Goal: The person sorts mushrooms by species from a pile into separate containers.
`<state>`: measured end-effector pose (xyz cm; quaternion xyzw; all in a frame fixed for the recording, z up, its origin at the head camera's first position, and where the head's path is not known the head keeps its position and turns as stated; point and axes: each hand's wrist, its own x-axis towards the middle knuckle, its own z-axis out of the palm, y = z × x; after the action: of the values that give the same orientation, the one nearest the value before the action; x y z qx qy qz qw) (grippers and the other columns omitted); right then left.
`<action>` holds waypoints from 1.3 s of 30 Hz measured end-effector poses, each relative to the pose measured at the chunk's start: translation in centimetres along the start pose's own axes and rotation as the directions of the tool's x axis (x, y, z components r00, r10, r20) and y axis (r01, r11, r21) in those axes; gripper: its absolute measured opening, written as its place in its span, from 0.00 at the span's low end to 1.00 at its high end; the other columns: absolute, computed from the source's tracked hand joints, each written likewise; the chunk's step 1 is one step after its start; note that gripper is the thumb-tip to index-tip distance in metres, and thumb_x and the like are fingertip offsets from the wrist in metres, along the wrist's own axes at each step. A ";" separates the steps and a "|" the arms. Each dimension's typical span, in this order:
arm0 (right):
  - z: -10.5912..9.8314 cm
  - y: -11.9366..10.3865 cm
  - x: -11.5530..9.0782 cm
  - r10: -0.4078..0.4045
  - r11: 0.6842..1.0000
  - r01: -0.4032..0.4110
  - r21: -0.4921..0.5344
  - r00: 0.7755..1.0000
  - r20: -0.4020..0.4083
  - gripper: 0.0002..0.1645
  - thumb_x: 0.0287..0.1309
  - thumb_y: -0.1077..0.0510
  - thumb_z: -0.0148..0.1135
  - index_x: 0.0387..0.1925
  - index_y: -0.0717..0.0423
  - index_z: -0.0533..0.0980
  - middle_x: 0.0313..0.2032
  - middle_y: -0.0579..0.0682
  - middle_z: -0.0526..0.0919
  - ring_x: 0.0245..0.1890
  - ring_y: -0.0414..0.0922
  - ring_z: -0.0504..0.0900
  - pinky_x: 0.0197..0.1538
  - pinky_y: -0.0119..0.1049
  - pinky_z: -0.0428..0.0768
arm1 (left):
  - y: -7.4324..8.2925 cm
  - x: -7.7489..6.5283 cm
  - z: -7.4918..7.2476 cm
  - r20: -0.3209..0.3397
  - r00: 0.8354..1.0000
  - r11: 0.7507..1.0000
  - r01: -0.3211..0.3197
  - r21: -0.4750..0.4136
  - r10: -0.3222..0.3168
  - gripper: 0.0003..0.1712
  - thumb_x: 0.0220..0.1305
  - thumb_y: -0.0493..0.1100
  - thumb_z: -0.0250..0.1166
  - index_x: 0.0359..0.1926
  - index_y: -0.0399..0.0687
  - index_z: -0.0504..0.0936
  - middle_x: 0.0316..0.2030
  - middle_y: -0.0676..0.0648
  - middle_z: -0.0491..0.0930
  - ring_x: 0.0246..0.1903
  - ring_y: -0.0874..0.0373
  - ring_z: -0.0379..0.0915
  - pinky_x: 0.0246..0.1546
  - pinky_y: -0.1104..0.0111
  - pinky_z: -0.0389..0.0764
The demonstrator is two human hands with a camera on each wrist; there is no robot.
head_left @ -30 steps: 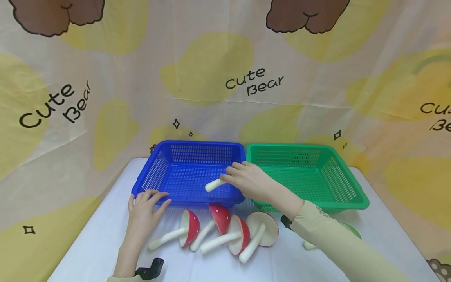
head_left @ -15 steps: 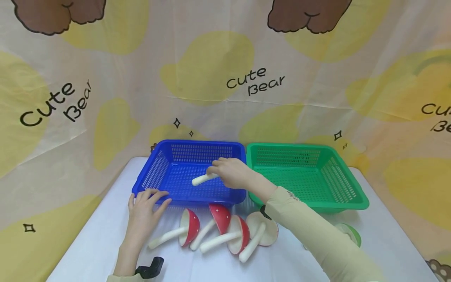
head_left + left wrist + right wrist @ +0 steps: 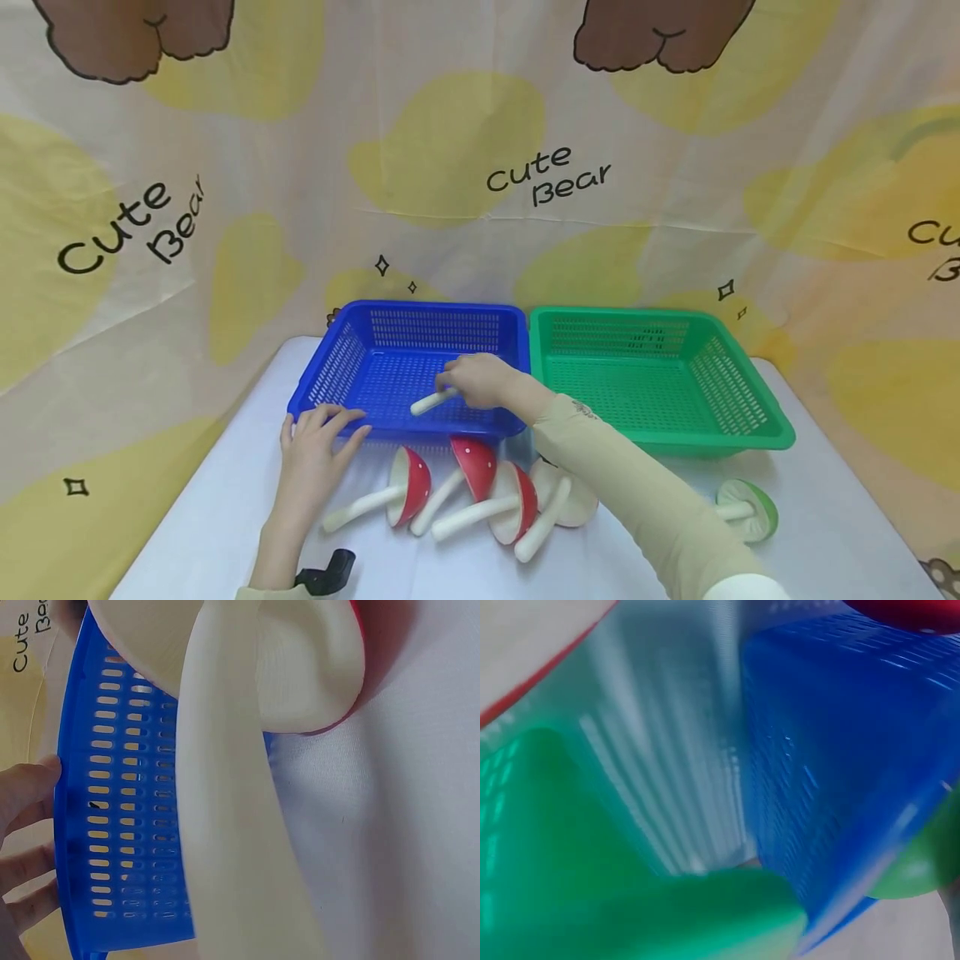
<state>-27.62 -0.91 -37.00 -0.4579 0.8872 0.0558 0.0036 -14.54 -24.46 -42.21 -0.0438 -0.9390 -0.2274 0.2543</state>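
Note:
My right hand (image 3: 480,381) holds a toy mushroom (image 3: 432,402) over the blue basket (image 3: 382,432), its white stem pointing left. In the head view the hand hides its cap; a rounded green cap (image 3: 919,862) shows beside the blue basket in the right wrist view. My left hand (image 3: 311,454) lies with spread fingers at the blue basket's front left corner, fingertips touching the rim in the left wrist view. Several red-capped mushrooms, including one with white dots (image 3: 475,468), lie in front of the basket. The nearest stem (image 3: 232,795) looms large in the left wrist view.
A green basket (image 3: 660,446) stands right beside the blue one. Another green-capped mushroom (image 3: 753,512) lies on the white tablecloth (image 3: 810,517) to the right, partly behind my right sleeve (image 3: 637,492). A printed cloth (image 3: 450,167) hangs behind the baskets.
My right hand has moved left with the mushroom, then slightly lower over the blue basket. My right sleeve now uncovers more of the green-capped mushroom on the table. The left hand stays put.

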 end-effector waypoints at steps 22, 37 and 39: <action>1.1 -0.4 -0.3 0.001 1.000 -0.004 0.028 0.994 0.110 0.23 0.55 0.64 0.61 0.51 0.39 0.79 0.49 0.42 0.85 0.50 0.43 0.82 0.53 0.41 0.79 | -0.1 -0.1 0.0 0.006 1.000 1.000 0.001 0.013 -0.001 0.13 0.59 0.46 0.68 0.44 0.48 0.84 0.45 0.40 0.80 0.53 0.41 0.68 0.64 0.32 0.46; 0.2 0.5 -2.3 -0.039 0.998 0.041 0.037 0.996 -0.076 0.21 0.56 0.66 0.58 0.49 0.44 0.80 0.50 0.45 0.83 0.54 0.45 0.80 0.57 0.43 0.78 | -0.1 -0.1 0.1 0.016 1.000 1.000 0.007 0.022 -0.008 0.13 0.59 0.46 0.68 0.45 0.48 0.84 0.45 0.40 0.79 0.53 0.40 0.68 0.64 0.32 0.46; -0.1 0.6 -2.8 -0.027 0.998 0.032 0.052 0.995 -0.093 0.20 0.57 0.65 0.58 0.49 0.45 0.80 0.51 0.45 0.83 0.55 0.45 0.80 0.58 0.43 0.78 | -0.1 -0.1 0.1 0.017 1.000 1.000 0.010 0.022 -0.010 0.13 0.59 0.46 0.68 0.45 0.48 0.84 0.45 0.40 0.79 0.53 0.41 0.68 0.64 0.32 0.46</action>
<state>-26.47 1.72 -36.68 -0.4726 0.8808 0.0108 -0.0243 -14.52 -24.56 -42.35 -0.0381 -0.9438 -0.2178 0.2457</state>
